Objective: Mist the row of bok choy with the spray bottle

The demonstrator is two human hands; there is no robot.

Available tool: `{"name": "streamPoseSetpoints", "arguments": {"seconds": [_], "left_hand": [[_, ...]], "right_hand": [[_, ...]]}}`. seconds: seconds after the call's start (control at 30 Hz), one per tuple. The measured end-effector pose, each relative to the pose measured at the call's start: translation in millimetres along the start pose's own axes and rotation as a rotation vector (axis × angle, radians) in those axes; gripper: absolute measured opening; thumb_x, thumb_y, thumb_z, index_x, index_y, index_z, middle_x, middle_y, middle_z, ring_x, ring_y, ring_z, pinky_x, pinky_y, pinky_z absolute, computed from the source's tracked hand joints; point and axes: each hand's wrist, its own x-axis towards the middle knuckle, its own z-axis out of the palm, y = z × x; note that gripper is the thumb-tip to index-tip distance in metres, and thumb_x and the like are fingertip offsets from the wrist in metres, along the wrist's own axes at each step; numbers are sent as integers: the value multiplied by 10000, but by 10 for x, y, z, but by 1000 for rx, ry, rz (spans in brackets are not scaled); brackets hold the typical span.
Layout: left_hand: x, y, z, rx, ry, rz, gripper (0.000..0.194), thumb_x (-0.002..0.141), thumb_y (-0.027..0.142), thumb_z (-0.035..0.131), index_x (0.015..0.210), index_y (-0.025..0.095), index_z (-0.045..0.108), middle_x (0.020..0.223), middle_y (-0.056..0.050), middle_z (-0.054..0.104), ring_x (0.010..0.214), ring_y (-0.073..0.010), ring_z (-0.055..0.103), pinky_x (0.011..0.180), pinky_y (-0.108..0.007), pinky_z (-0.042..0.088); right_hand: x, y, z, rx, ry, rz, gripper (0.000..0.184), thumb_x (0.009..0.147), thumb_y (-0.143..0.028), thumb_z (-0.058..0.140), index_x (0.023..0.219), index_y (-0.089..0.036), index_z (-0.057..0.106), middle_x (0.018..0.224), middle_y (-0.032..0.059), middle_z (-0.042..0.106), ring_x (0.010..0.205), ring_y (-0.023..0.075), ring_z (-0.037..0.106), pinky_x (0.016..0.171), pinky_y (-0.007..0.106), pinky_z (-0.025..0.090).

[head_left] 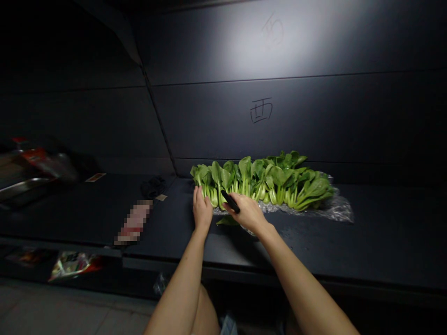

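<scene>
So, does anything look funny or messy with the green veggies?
A little: at the right end, some greens lean sideways while most others point up, and crumpled clear plastic pokes out beyond them.

Dark shelf; plastic film under leafy greens; dark bundle; card

Smooth, softly glossy leafy greens, crinkled, shiny clear plastic wrap, smooth satin-sheened dark back panel

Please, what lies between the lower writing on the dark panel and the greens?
In the head view, only bare panel shows between the lower writing and the greens.
</scene>
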Motion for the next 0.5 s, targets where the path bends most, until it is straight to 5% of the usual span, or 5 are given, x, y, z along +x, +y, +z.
{"name": "streamPoseSetpoints", "arguments": {"seconds": [0.5], "left_hand": [[31, -28, -41, -4, -11, -108, 489, 854, 174, 406, 1333, 92, 459, 1372, -199, 510, 1327, -269, 439, 1112, -403, 349]], "right_hand": [[19, -35, 0, -18, -18, -2, 336, 943, -453, 425, 1113, -214, 589, 1078, 85, 698, 953, 210, 658, 742, 262, 434]]}}
